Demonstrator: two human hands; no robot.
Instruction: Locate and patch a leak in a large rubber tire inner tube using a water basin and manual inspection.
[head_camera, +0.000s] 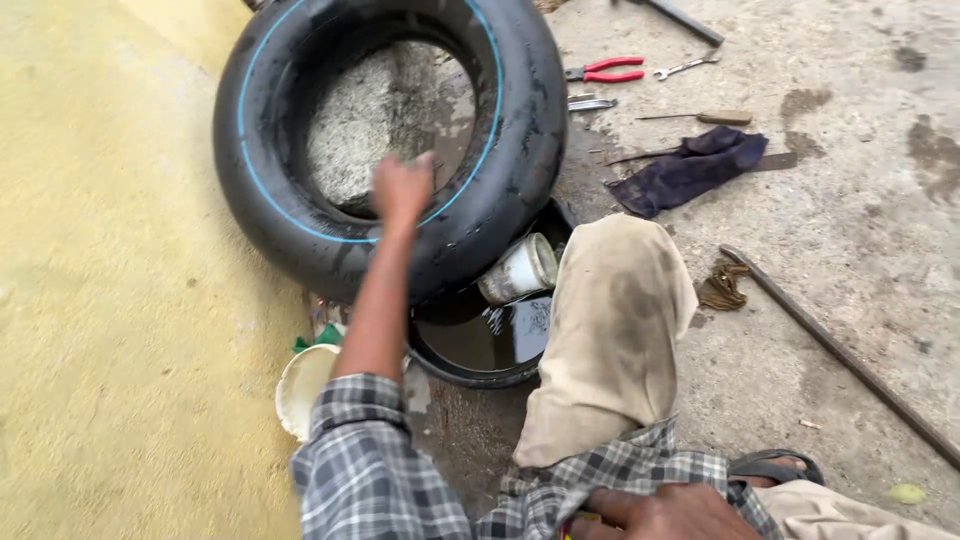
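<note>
One black rubber inner tube with a thin blue line leans over one dark basin of water — a leak check, it seems. The left hand presses its lower rim, fingers curled on it. Next comes turning it on. The right hand rests near the lap, grip unclear — one red-handled pliers lies beyond.

My left hand is blurred, grip unclear. Right hand cut off by bottom edge. Tube top cropped; it hides pt of the basin.
</note>
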